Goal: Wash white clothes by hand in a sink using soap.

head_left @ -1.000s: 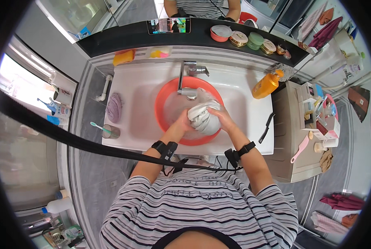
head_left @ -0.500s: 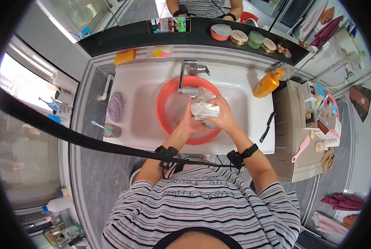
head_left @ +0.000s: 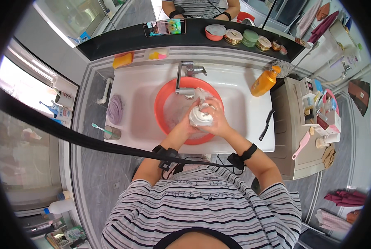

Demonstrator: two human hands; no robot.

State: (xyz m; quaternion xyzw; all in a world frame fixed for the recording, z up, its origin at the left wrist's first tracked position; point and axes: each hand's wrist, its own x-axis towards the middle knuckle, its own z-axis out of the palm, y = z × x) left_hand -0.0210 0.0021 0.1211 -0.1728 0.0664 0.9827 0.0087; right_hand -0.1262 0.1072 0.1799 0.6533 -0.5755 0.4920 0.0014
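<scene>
Two hands, one white cloth, one red basin; from its centre, one faucet at twelve o'clock, one pump bottle (orange) at two.

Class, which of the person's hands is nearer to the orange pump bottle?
Right. The right hand is left of the orange pump bottle, lower in the picture, on the right of the white cloth; the left hand is on the cloth's left, farther away.
</scene>
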